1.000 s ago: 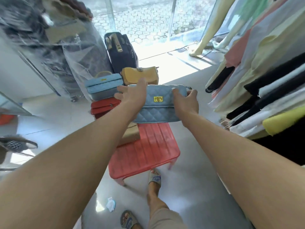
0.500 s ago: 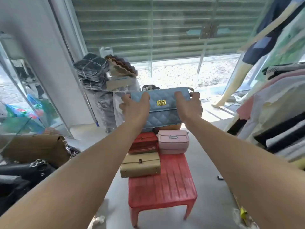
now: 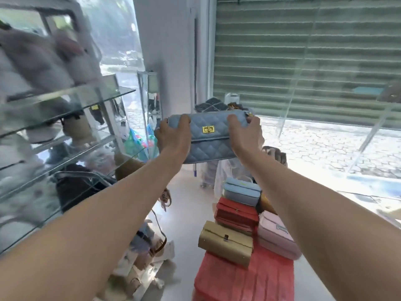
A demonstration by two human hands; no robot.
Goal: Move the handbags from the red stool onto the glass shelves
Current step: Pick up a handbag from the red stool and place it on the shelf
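Observation:
I hold a quilted blue handbag with a gold clasp up in the air at arm's length. My left hand grips its left end and my right hand grips its right end. Below, the red stool carries a gold bag, a red bag, a light blue bag and a pink bag. The glass shelves stand to the left of the held bag, with dark and pale bags on them, blurred.
A white pillar and a green roller shutter behind glass lie ahead. Plastic-wrapped goods are piled behind the stool. More bags and wrapping sit on the floor under the shelves.
The view has swung left and up, bringing the glass shelves into sight. The blue bag, lifted off the stool in both hands, now sits higher and nearer the shelves.

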